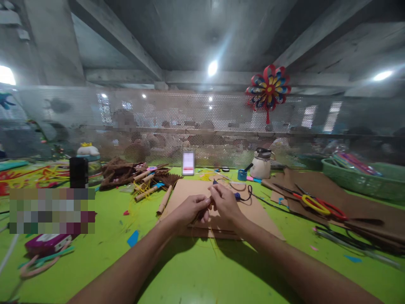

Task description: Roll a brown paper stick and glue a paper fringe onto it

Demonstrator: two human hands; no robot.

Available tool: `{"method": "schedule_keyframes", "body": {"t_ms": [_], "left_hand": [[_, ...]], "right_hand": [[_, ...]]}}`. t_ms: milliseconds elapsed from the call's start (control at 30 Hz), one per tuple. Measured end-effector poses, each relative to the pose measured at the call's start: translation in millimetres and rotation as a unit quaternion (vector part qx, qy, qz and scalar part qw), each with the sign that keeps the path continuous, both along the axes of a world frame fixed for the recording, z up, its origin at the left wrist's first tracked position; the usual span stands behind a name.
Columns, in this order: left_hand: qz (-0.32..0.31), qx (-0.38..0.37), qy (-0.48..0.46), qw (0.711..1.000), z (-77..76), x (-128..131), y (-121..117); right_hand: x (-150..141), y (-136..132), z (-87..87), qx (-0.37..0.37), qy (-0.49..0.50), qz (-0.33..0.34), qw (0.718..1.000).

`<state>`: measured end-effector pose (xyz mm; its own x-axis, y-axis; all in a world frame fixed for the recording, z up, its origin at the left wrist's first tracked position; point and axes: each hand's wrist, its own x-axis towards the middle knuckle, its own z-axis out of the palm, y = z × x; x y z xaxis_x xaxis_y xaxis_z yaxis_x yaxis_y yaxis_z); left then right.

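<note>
My left hand and my right hand meet over a sheet of brown cardboard. Fingers and thumbs of both are pinched together around something small and dark brown, mostly hidden between them. Thin yellow strands hang down below the hands. Just beyond the right hand lies a blue tool with a black cord, partly covered by that hand.
Rolled brown paper tubes and crumpled brown material lie left of the cardboard. A lit phone stands behind it. To the right are red-and-yellow-handled scissors on brown sheets, a white jug and a green basket.
</note>
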<state>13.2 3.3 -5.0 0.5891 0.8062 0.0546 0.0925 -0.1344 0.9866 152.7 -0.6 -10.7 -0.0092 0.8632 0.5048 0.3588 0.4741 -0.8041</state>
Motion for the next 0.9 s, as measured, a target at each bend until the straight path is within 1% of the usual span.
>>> {"method": "schedule_keyframes", "body": {"t_ms": [100, 200, 233, 333, 400, 533, 667, 767, 900], "left_hand": [[0.014, 0.024, 0.012, 1.000, 2.7, 0.0, -2.6], [0.000, 0.012, 0.011, 1.000, 5.6, 0.4, -4.2], [-0.015, -0.008, 0.000, 1.000, 6.3, 0.3, -4.1], [-0.063, -0.099, -0.052, 0.992, 7.5, -1.2, -2.2], [-0.082, -0.136, -0.069, 0.985, 7.6, -2.8, -0.2], [-0.104, -0.148, -0.074, 0.981, 6.1, -5.2, 3.4], [-0.110, -0.173, -0.092, 0.974, 3.2, -6.2, 3.3], [-0.104, -0.179, -0.110, 0.972, 1.7, -5.6, 0.7], [-0.088, -0.161, -0.116, 0.976, 1.3, -2.2, -0.8]], "right_hand": [[-1.6, -0.4, -0.6, 0.010, 0.005, -0.008, 1.000], [-0.7, 2.8, -3.0, 0.002, 0.030, -0.005, 1.000], [0.3, 4.5, -3.6, 0.001, 0.036, -0.005, 0.999], [3.6, 8.3, -3.6, 0.001, 0.047, -0.007, 0.999], [5.4, 8.4, -1.8, -0.003, 0.051, 0.001, 0.999], [7.3, 5.1, 2.8, -0.005, 0.040, 0.011, 0.999], [8.5, 4.6, 3.8, -0.009, 0.031, 0.026, 0.999], [9.7, 6.5, 3.1, -0.003, 0.026, 0.035, 0.999], [10.2, 6.9, 5.5, -0.005, 0.033, 0.026, 0.999]]}}
